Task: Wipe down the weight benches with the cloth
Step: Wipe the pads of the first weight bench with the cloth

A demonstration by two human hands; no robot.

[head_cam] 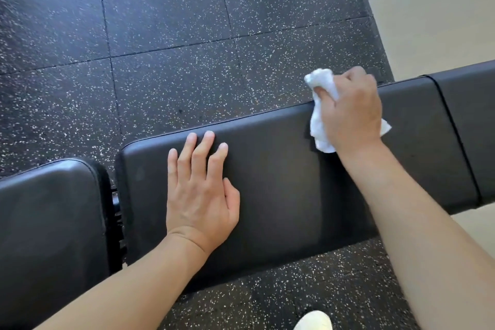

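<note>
A black padded weight bench (281, 195) runs across the view from near left to far right, split into pads by narrow gaps. The left hand (199, 193) lies flat on the middle pad, fingers straight and slightly spread, the fingertips (207, 135) just short of the pad's far edge. The right hand (351, 112) is curled round a crumpled white cloth (320, 131) and holds it on the far edge of the same pad, the cloth spilling out to the left and right of the fist. The two hands are well apart. A separate pad (51, 222) sits to the near left, another (471, 128) to the right past a seam. Beyond the far edge lies open speckled rubber floor (160, 35); a pale floor strip (442, 8) shows far right. A white shoe (313, 321) stands on the near floor.
</note>
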